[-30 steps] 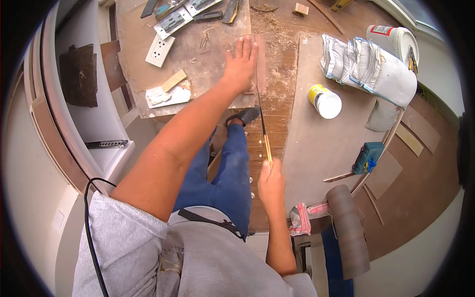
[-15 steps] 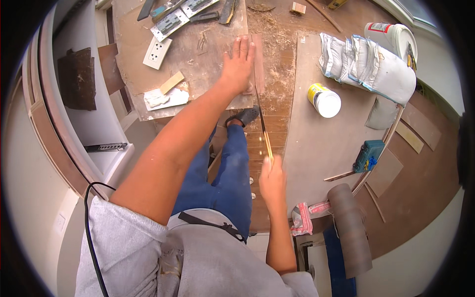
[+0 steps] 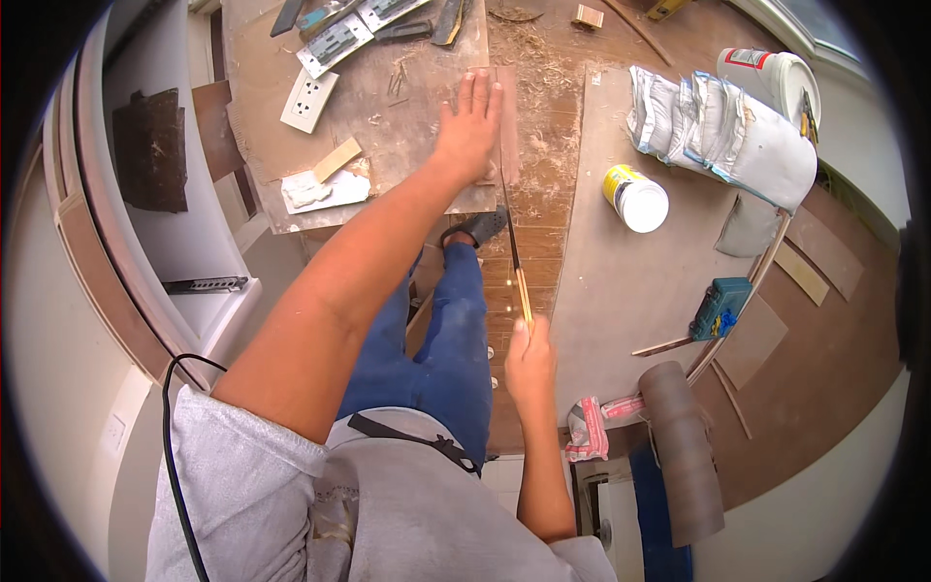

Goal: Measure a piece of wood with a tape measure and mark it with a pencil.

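Observation:
My left hand [image 3: 468, 126] lies flat, fingers spread, on the right edge of a brown work board [image 3: 388, 136], pressing beside a narrow brown strip [image 3: 507, 121]. My right hand [image 3: 529, 364] is closed around the pale wooden handle of a thin saw-like tool [image 3: 514, 247]. Its dark blade is seen edge-on and runs up to the strip just right of my left hand. My leg in blue jeans and a sandalled foot [image 3: 480, 225] are below the board's edge.
White socket plates [image 3: 308, 99], metal tools and nails lie on the board. Sawdust covers the wooden floor. To the right are a large flat sheet [image 3: 621, 291], a yellow can with a white lid [image 3: 637, 199], grey sacks [image 3: 718, 131], a white bucket [image 3: 776, 78], a teal box [image 3: 720, 308] and a brown roll [image 3: 684, 451].
My right hand and the tool's handle have slid slightly back toward my body. The left hand stays pressed in the same place.

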Demonstrator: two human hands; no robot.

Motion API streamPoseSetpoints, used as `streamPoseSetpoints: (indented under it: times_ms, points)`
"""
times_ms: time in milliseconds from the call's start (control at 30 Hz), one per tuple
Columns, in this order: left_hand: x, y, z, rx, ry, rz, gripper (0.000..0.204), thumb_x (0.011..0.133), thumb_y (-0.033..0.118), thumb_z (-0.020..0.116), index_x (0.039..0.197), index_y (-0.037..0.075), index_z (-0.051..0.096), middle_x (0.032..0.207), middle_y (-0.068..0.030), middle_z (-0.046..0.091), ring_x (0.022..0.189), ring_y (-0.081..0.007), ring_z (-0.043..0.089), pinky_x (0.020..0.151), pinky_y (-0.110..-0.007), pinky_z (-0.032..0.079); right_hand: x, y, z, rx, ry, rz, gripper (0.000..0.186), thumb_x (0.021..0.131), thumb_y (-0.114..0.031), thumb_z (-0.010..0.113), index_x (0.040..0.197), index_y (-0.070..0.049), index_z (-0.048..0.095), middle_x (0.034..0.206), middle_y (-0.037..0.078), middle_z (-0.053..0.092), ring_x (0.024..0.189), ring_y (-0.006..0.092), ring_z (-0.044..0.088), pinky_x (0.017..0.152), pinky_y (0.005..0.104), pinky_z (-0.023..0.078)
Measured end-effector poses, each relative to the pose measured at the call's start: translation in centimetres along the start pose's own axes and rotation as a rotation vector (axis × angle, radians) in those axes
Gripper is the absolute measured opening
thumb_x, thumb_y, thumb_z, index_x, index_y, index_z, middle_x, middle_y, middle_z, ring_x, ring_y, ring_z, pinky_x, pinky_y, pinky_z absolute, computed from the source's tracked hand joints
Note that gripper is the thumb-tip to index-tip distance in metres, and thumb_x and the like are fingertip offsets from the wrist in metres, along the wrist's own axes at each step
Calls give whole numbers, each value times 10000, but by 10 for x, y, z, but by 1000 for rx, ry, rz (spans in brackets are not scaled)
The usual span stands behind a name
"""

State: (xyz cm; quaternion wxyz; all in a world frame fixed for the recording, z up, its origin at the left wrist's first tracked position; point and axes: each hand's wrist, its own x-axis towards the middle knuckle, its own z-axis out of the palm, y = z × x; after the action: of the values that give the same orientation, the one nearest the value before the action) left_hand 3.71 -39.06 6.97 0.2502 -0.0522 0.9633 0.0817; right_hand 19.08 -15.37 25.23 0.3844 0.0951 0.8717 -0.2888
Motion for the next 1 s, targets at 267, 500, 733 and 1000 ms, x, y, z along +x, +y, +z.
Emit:
streamPoseSetpoints:
  times_ms: [267, 500, 733, 1000]
  points:
    - [13, 13, 19, -8, 146, 4, 1257, 676, 298, 910, 1619, -14, 139, 1689, -301, 65, 1570, -465, 106, 1153, -618, 360, 149, -48, 35, -127, 67, -96, 354, 1066, -336, 458, 1128, -9, 577, 861, 340, 682, 846, 554, 656, 748, 632, 493]
    - [-1, 2, -4, -20, -15, -3, 1315, 636, 345, 939, 1621, -12, 143, 1698, -284, 62, 1580, -441, 94, 1157, -595, 362, 12, -3, 3, -100, -39, 50, 303, 1060, -293, 479, 1107, -3, 553, 863, 342, 679, 843, 553, 655, 747, 631, 488]
    - [13, 7, 22, -6, 136, 28, 1306, 640, 355, 936, 1619, -9, 152, 1696, -284, 71, 1575, -443, 111, 1139, -593, 387, 161, -56, 39, -114, 86, -82, 344, 1064, -315, 464, 1089, 10, 573, 876, 356, 677, 870, 554, 661, 771, 628, 497]
    - [1, -5, -8, -89, 20, 28, 1344, 600, 354, 956, 1614, -11, 154, 1692, -294, 54, 1573, -458, 98, 1139, -614, 382, 8, -12, -5, -61, -30, 29, 315, 1066, -292, 475, 1080, 10, 567, 854, 351, 661, 831, 557, 642, 730, 626, 469]
